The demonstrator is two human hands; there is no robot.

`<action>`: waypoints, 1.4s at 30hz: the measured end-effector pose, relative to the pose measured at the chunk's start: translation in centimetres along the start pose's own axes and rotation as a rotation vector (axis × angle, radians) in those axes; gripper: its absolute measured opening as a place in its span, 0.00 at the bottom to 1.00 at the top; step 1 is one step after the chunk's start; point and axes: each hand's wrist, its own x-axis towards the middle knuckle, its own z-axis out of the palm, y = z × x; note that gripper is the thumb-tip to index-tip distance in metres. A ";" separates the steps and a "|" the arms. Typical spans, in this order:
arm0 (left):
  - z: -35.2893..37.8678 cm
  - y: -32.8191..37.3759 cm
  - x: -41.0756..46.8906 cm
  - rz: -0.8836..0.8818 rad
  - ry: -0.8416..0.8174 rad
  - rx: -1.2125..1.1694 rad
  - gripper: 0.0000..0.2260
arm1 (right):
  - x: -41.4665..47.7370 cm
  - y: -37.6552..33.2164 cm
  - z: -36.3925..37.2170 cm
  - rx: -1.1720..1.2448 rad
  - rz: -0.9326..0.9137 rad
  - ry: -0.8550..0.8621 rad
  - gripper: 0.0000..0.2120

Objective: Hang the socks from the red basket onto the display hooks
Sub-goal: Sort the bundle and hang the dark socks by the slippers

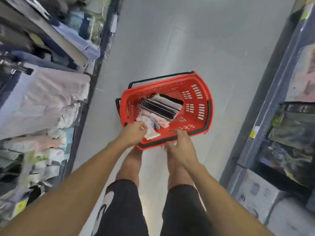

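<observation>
You stood in a shop aisle and looked down at the basket (202, 86). It sat on the floor (187, 40) right in front of your legs (131, 164), so you could reach it with both hands.

The socks (162, 106) were in the basket. Dark and striped ones lay in a flat pile in the middle. Pale pink and white ones lay at the near side, close to you.

Your left hand (134, 132) was down in the near left corner. Its fingers were curled round a pale pack of socks, I think to lift it out. The picture was a bit blurry there, so I could not see how many packs you held.

Your right hand (180, 143) was at the near rim. The fingers were bent over the top and the thumb was on the outside. It looked like you gripped the rim to keep the basket from sliding while the other hand pulled.

Shelves (42, 91) full of soft goods in bags stood on your left, just beside the basket. I could not pick out the hooks there. Lots of socks were not hung yet, so most of the job was left.
</observation>
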 end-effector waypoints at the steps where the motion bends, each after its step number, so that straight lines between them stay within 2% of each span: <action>1: 0.2 0.0 3.1 -0.020 -0.015 -0.056 0.07 | 3.6 0.0 0.8 -0.007 -0.003 0.003 0.20; 4: 2.2 -0.9 12.8 -0.072 -0.058 -0.182 0.08 | 15.0 1.2 3.9 -0.110 -0.020 -0.029 0.30; 8: 7.1 -3.1 23.9 -0.087 0.012 -0.252 0.08 | 29.3 4.7 8.5 -0.280 -0.044 -0.122 0.55; 10: 9.4 -4.2 27.7 -0.129 0.054 -0.369 0.12 | 34.0 6.9 10.6 -0.361 -0.025 -0.149 0.64; 14: 12.2 -5.4 31.7 -0.434 0.330 -0.675 0.26 | 37.1 10.6 14.0 -0.438 -0.087 -0.130 0.70; 16: 13.0 -5.3 32.6 -0.470 0.440 -0.818 0.26 | 36.9 12.0 15.0 -0.465 -0.107 -0.132 0.69; 18: 13.6 -5.0 33.0 -0.478 0.455 -0.867 0.26 | 36.3 12.9 15.7 -0.472 -0.145 -0.068 0.67; 20: 14.1 -4.8 33.3 -0.479 0.447 -0.888 0.29 | 36.0 13.0 15.9 -0.445 -0.203 0.030 0.64; 22: 14.6 -4.8 33.7 -0.469 0.442 -0.822 0.32 | 36.4 12.5 15.7 -0.396 -0.217 0.058 0.63; 25: 15.3 -4.7 33.1 -0.423 0.390 -0.703 0.30 | 38.0 11.0 15.2 -0.317 -0.198 -0.004 0.62; 28: 16.0 -4.8 32.8 -0.377 0.269 -0.669 0.33 | 39.3 9.8 14.9 -0.414 -0.208 -0.072 0.64; 31: 16.1 -4.7 33.1 -0.381 0.175 -0.742 0.36 | 39.5 9.4 14.7 -0.519 -0.230 -0.132 0.62; 37: 16.0 -4.7 34.1 -0.401 0.096 -0.831 0.34 | 37.8 9.2 16.5 -0.664 -0.277 -0.060 0.48; 42: 16.2 -5.2 34.2 -0.388 0.089 -0.896 0.33 | 37.3 9.7 17.7 -0.611 -0.295 0.047 0.38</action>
